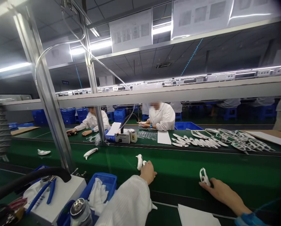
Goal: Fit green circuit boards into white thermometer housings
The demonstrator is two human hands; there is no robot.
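Note:
My left hand [148,172], in a white sleeve, grips a curved white plastic part [139,162] at its fingertips, just over the green conveyor belt [178,169]. My right hand [222,193], with a blue cuff, lies further right on the belt. Its fingertips hold the lower end of a white looped plastic part [203,176]. Two more white plastic parts [90,153] [43,152] lie loose on the belt, to the far left of my left hand. The hands stand well apart.
Near my left arm are a blue crate [105,185] holding white cloth, blue-handled pliers [42,191] and a metal can [80,212]. Rows of white parts [220,139] lie on the far bench. Two co-workers in white [161,116] sit opposite, beyond metal posts.

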